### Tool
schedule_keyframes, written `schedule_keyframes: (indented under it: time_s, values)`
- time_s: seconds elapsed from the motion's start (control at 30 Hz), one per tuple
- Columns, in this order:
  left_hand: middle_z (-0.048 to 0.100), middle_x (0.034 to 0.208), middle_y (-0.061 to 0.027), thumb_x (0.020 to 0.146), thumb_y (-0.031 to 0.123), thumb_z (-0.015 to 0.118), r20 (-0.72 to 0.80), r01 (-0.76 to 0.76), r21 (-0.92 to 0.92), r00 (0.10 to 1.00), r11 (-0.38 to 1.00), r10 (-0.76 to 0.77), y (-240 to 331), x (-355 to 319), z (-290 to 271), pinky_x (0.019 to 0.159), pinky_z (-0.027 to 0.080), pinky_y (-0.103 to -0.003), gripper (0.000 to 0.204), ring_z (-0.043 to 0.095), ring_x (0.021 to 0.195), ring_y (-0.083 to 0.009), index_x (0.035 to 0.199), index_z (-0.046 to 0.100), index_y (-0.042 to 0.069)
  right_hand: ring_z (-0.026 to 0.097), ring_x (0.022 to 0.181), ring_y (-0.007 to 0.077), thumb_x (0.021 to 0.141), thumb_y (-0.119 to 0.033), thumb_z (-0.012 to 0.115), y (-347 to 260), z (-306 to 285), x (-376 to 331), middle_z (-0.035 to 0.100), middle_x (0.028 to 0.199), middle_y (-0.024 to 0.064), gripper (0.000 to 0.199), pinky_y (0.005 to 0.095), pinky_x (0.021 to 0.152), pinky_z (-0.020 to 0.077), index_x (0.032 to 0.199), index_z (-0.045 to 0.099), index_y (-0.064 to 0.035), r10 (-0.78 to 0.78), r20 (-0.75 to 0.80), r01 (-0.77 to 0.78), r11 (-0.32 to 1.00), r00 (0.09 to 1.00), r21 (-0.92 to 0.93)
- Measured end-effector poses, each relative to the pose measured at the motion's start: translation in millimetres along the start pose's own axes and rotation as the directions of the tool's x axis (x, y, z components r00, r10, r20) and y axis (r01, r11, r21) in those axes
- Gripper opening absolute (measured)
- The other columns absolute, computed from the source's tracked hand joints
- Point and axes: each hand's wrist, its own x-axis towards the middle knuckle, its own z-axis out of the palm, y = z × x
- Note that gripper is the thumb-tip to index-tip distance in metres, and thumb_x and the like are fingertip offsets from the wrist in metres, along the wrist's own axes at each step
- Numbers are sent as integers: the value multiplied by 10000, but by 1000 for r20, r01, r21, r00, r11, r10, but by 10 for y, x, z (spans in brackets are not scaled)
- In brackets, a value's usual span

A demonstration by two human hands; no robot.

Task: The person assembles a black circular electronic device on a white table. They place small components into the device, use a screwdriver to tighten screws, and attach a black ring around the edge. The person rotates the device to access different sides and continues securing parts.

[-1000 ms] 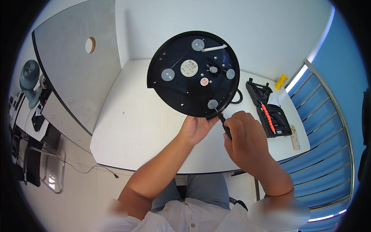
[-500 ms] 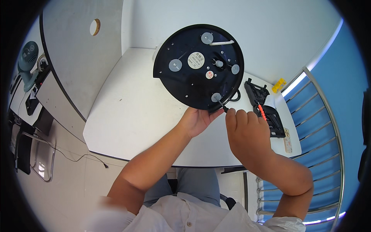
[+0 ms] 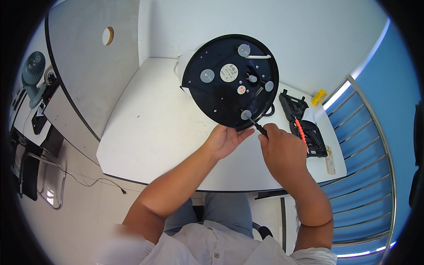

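A large appliance with a round black base is tipped up on the table, its underside facing me. Several translucent round feet with screws sit on that base, along with a white tube, a small valve-like fitting and two round stickers. My left hand is closed on the base's lower rim, its thumb side hidden in part by the base. In my right hand is a screwdriver, the fingers wrapped round its black handle. The screwdriver's tip meets the lowest foot, near the rim.
An opened black tool case lies to the right, with an orange-red coiled piece on it. Past it are a yellow object and a pale remote-like strip. A metal railing borders the right side; a fan stands far left.
The base has shifted slightly right and down and turned a little. My right hand has turned on the screwdriver, and its elbow has swung inward. The left hand keeps its hold.
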Motion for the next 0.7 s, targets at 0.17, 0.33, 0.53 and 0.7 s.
schedule_keyframes:
  time_s: [0.17,0.33,0.53,0.7]
  values:
    - [587,1210,-95,965,283,526,-1,-2,-31,1000,1000,2,-30,5,2,982,499,-359,378,581,1099,-196,1263,504,51,638,557,282,882,-237,631,18,7,37,627,630,108,194,373,504,487,916,575,-54,128,64,-138,972,990,189]
    - [578,1229,-91,980,258,497,-11,-31,-61,999,998,31,-55,2,-12,987,495,-372,369,576,1105,-203,1288,486,54,655,652,298,879,-232,631,-48,-4,27,655,714,126,199,393,581,500,925,564,-51,235,82,-249,931,968,266]
    - [515,1319,-86,982,329,458,15,-43,-27,999,999,44,-31,6,101,1022,450,-402,445,529,1161,-220,1352,435,82,559,692,216,767,-141,662,18,18,-10,537,749,49,196,352,563,413,907,539,-82,-31,-70,30,1000,997,-8]
    - [514,1333,-59,959,503,406,59,-25,-128,998,991,33,39,-46,234,1035,420,-402,557,512,1180,-221,1374,432,132,457,649,148,684,-97,651,34,2,-1,444,691,11,203,313,548,313,851,536,-89,-273,-88,236,925,958,-299]
